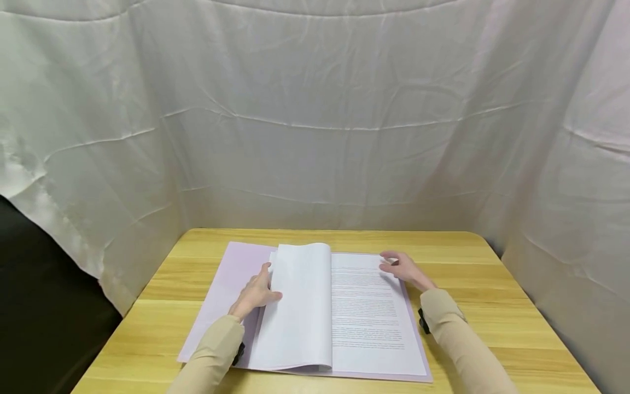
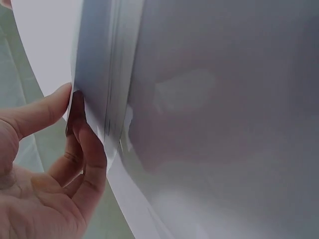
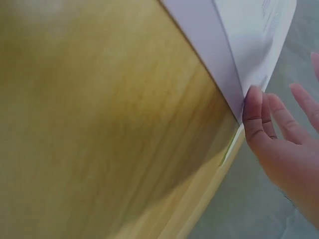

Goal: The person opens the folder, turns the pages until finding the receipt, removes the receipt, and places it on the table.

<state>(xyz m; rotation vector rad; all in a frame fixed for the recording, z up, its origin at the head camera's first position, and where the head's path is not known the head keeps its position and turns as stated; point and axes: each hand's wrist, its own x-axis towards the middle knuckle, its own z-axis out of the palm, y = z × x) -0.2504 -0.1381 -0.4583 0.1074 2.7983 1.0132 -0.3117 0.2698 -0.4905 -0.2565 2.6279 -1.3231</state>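
Head view shows an open lilac folder (image 1: 222, 287) lying flat on the wooden table (image 1: 492, 317). Left hand (image 1: 256, 291) pinches the left edge of a curved white sheet (image 1: 302, 312) between thumb and fingers. Right hand (image 1: 403, 269) is at the upper right corner of the printed page (image 1: 366, 306), thumb and fingers apart, lightly bent; contact with the page cannot be determined.

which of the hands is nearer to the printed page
Right hand: it is at the upper right corner of the printed page. The left hand is farther left, at the edge of the turned pages.
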